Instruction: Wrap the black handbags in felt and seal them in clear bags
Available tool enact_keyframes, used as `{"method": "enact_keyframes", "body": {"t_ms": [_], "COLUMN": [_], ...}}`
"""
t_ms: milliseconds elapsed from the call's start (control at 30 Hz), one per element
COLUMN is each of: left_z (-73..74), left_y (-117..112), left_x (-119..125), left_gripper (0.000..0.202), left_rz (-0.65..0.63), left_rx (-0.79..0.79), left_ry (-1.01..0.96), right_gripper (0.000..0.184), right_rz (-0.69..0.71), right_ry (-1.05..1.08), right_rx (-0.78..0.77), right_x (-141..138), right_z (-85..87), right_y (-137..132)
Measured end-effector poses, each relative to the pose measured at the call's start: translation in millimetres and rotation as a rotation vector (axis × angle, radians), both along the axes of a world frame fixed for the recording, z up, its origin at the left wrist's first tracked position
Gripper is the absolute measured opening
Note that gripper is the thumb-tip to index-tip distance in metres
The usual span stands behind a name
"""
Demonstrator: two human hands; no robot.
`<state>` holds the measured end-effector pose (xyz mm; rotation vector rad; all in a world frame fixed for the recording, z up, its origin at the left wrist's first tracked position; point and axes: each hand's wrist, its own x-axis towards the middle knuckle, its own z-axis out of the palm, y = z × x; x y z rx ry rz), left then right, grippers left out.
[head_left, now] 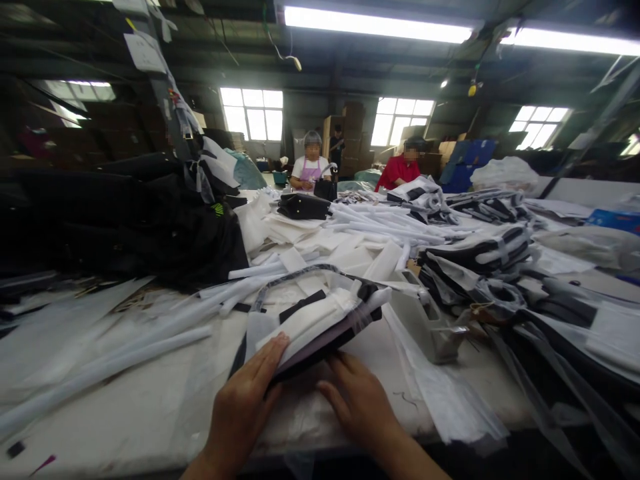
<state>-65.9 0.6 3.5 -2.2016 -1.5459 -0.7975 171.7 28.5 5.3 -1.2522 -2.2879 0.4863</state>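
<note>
A dark handbag (345,335) lies tilted on the table in front of me, with white wrapping sheets (313,320) over its upper side. Its handle (290,275) arches up behind it, covered in clear plastic. My left hand (250,393) grips the bag's near left edge, fingers on the white sheet and thumb lower down. Below the bag's near right side is my right hand (357,393), thumb spread apart and fingertips partly hidden under the edge. Right of the bag stands a grey tape dispenser (433,333).
Black bags (120,220) are heaped at the left. White paper rolls (150,350) and strips cover the middle. More wrapped bags (480,250) are piled at the right. Across the table are a person in a purple apron (311,170) and a person in red (400,172).
</note>
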Motion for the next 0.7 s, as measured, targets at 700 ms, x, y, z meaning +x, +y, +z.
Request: {"method": "enact_keyframes", "body": {"t_ms": [700], "left_z": [-2.5], "left_y": [-3.8], "left_x": [18.9], "left_gripper": [0.046], "left_rz": [-0.063], "left_rx": [0.225], "left_ry": [0.014], "right_gripper": [0.034], "right_rz": [0.528], "right_ry": [-0.315], "right_rx": [-0.024], "right_x": [-20.6], "right_z": [-18.0], "right_y": [17.9]}}
